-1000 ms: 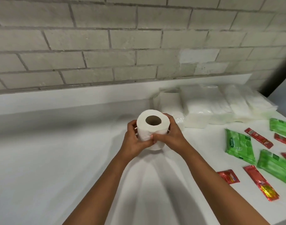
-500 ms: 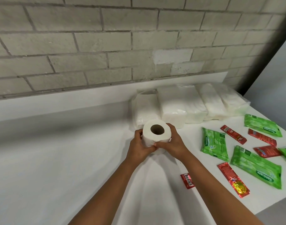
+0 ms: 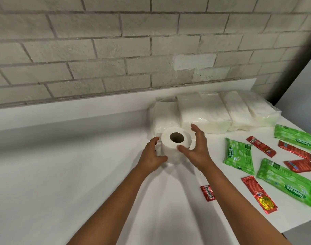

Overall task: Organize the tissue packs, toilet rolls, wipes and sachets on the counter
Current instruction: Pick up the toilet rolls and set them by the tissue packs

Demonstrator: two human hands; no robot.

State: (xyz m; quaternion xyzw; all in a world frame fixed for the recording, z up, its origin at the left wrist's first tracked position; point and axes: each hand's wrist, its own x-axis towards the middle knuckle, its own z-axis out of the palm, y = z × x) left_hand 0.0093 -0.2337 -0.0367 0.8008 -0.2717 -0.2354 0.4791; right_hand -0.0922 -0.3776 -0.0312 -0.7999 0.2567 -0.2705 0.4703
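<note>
Toilet roll of white paper [image 3: 175, 145], its brown cardboard core pointing straight up, stands on end on the white counter [image 3: 71, 174], between the fingers of a person's two bare hands. The left hand [image 3: 152, 156] sits just to the roll's left with its fingers loosely spread and its thumb low at the base; whether the thumb touches the paper cannot be told. The right hand [image 3: 198, 150] is open wide on the roll's other side, thumb across the near face and fingertips raised past the far rim, gripping nothing. Beyond the fingertips a wrapped white roll in clear film [image 3: 162, 114] stands against the wall, with a row of white tissue packs in clear plastic [image 3: 227, 110] beside it. Out past the right hand's little finger lie green wipes packets [image 3: 238, 153] and red foil sachets [image 3: 260, 144], scattered and unsorted; one sachet [image 3: 208, 193] lies beside the right forearm. Both hands are equally near the roll, whose long axis is vertical, so a fresh grasp would mean closing inward from either side. Half a second earlier both hands were clasped around this roll and holding it; now the fingers have let go and opened, and the roll rests on the counter in front of the wrapped one.
</note>
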